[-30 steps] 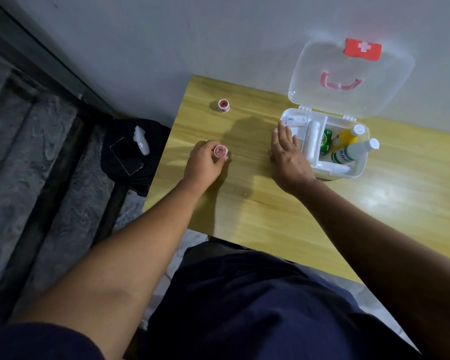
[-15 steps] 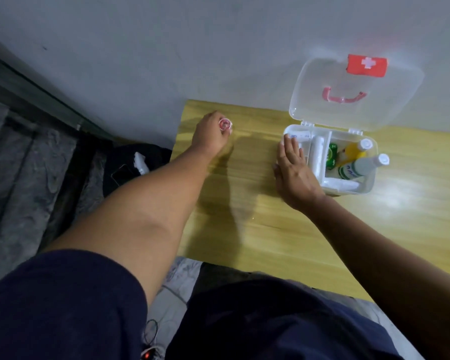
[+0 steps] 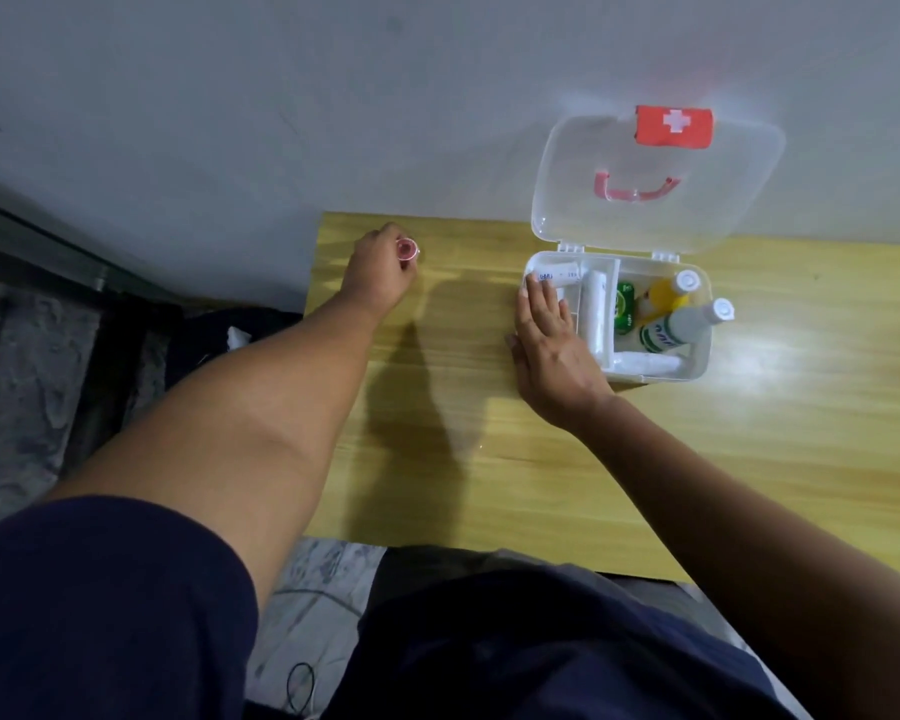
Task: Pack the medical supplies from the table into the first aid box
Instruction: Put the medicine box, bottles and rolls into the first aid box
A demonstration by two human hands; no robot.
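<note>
The clear first aid box (image 3: 701,356) stands open at the back of the wooden table (image 3: 749,459). Its lid (image 3: 645,220), with a red cross label, leans on the wall. Inside lie white gauze rolls (image 3: 596,314), a green tin (image 3: 625,306), a yellow bottle (image 3: 668,291) and a white bottle (image 3: 681,327). My right hand (image 3: 552,350) rests flat on the box's left rim, holding nothing. At the table's far left corner, my left hand (image 3: 378,278) is closed on a small red jar (image 3: 406,248) at its fingertips. Whether a second jar sits in that palm is hidden.
The wall runs right behind the table. The table's left edge lies under my left forearm, with a dark bag (image 3: 240,330) on the floor beyond it. A thin cable (image 3: 301,688) lies on the floor near my lap.
My left hand, holding a red jar near the middle of the table, has reached out to the far left corner where another red jar stood. My right hand has stayed on the box.
</note>
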